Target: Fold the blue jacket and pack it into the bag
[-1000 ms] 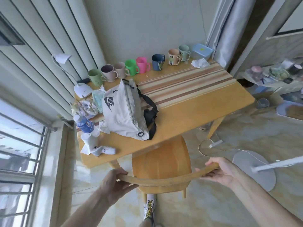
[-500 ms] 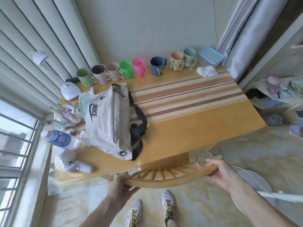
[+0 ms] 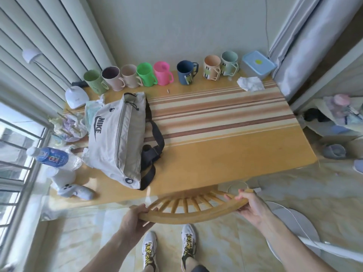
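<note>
A cream-white bag (image 3: 115,138) with a black strap lies zipped on the left part of the wooden table (image 3: 225,154). No blue jacket is in view. My left hand (image 3: 135,214) grips the left end of the curved back rail of a wooden chair (image 3: 194,211), which is tucked under the table's near edge. My right hand (image 3: 249,205) holds the rail's right end.
A row of several coloured mugs (image 3: 163,73) lines the far edge, with a blue-lidded box (image 3: 257,64) and a crumpled tissue (image 3: 250,83) at the right. A desk lamp (image 3: 75,96), a water bottle (image 3: 53,158) and wrappers crowd the left edge. A fan base (image 3: 294,230) stands on the floor.
The chair has slid forward under the table with both hands still on its back rail; its seat is now hidden. I have stepped closer, and my shoes show below.
</note>
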`<state>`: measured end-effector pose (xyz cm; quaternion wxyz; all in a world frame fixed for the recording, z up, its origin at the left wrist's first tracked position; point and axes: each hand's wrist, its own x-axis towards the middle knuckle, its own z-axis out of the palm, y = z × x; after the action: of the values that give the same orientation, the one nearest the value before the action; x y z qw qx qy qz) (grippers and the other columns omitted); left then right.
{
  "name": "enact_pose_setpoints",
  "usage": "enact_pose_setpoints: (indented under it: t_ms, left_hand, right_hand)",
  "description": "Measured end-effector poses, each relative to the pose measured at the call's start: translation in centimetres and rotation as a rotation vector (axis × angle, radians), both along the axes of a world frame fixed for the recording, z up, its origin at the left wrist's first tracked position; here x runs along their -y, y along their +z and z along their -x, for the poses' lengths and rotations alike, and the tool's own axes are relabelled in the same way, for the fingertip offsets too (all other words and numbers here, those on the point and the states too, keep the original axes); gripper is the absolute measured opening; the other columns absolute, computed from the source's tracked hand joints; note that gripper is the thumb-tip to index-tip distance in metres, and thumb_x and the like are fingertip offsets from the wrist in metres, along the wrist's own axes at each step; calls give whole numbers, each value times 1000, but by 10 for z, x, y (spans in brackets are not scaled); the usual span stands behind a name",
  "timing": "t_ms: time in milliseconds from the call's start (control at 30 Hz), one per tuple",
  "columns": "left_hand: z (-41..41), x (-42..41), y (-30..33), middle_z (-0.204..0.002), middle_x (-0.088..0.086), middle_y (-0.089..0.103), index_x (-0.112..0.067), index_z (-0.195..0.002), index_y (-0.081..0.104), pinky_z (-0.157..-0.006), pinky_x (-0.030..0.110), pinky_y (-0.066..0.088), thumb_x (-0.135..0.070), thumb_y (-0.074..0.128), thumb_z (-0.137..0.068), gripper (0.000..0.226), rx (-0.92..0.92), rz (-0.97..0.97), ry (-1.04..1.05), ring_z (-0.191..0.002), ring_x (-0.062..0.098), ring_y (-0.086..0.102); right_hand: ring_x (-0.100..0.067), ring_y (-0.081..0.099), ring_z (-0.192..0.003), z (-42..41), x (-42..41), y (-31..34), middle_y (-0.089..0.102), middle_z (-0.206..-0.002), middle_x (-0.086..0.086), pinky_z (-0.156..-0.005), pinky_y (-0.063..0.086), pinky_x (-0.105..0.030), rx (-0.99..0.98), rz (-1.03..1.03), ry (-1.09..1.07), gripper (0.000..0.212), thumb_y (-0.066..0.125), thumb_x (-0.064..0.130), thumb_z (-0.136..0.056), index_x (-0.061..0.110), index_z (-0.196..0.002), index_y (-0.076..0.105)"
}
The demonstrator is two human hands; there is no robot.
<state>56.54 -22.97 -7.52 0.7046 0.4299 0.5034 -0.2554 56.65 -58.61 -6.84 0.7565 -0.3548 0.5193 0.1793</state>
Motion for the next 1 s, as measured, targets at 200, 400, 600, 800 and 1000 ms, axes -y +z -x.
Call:
enact_pose_setpoints:
  t_ms: [200,400,600,800,1000]
  left_hand:
    - [-5,4,1,-94,19,68,3,-117,63,-77,46,59,-18,75,-76,47,-48,-644,-337,-82,32,66]
    - [-1,15,0,-113,3,69,-25,-99,73,-95,44,46,-60,52,-90,42,453,-1291,-1252,-107,28,59]
    - [14,24,-2,-77,3,72,-26,-87,75,-94,47,41,-61,23,-99,64,610,-1445,-1585,-85,27,65]
    - [13,23,-2,-75,0,70,-25,-78,71,-88,45,38,-60,16,-99,69,599,-1477,-1641,-84,27,65]
    - [10,13,12,-107,8,68,-24,-102,63,-98,44,36,-45,21,-107,48,635,-1280,-1780,-110,32,58]
  right_hand:
    - [-35,63,-102,2,-7,1,63,-117,-13,-76,49,-37,-136,860,514,54,75,14,-80,11,-126,48]
    - [-29,56,-108,27,-27,-16,66,-101,2,-100,34,-59,292,1595,1349,42,45,60,-92,26,-85,68]
    - [-25,50,-99,35,-27,-23,60,-85,7,-101,28,-67,353,1714,1456,59,35,73,-93,27,-77,68]
    - [-27,48,-98,30,-37,-24,60,-80,5,-99,32,-62,238,1733,1402,61,34,70,-92,24,-66,64]
    - [-27,40,-120,26,-42,-5,60,-107,-1,-105,34,-55,100,1460,1541,58,26,70,-97,25,-86,62]
